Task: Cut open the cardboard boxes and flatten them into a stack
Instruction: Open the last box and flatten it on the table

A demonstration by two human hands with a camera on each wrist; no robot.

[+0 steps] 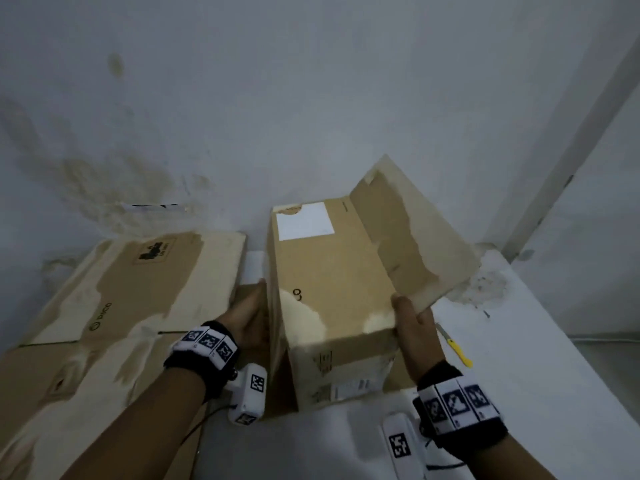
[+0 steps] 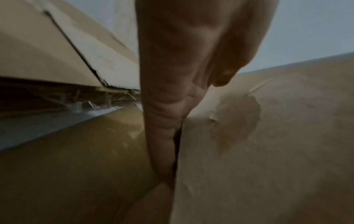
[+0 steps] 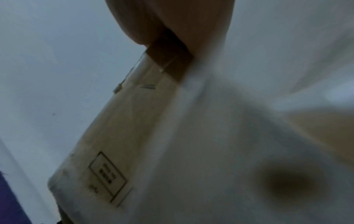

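I can read only "DICO" printed on the flattened cardboard at my left; the box has a white label and a framed stamp, both too blurred to read.

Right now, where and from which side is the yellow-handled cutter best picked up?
Probably by the yellow handle, coming from above on the right: the cutter lies flat on the white surface, thin end toward the box, handle end clear.

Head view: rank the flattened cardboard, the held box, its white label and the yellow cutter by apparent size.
Largest: flattened cardboard and held box, too close to rank; cardboard is cropped.
Then white label.
Smallest: yellow cutter.
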